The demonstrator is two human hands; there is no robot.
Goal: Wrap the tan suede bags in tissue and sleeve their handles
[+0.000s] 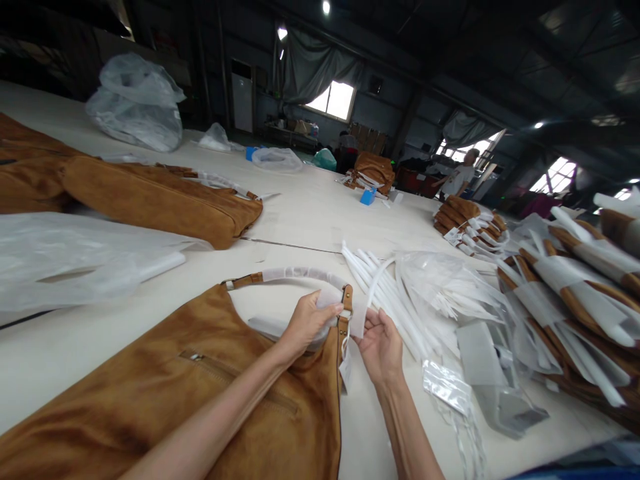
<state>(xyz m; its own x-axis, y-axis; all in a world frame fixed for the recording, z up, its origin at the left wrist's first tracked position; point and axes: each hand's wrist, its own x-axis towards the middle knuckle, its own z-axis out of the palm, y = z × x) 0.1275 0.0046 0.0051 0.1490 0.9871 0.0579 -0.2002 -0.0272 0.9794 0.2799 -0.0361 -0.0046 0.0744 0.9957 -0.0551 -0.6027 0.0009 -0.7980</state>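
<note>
1. Overhead, you have a dark workshop roof [450,40] on steel beams, with small lamps [326,7] shining down.
2. Straight ahead, on the far wall [390,100], you see a bright window [330,100] with a grey curtain [320,63] gathered above it.
3. Left of that window stands a tall white panel [242,95]; you cannot tell whether it is a door or a cabinet.
4. Beneath the window, a low table [287,137] carries cardboard boxes [301,127].
5. On your right, more daylight enters through further windows [553,175], beyond the far edge of the long white bench [305,207].
</note>
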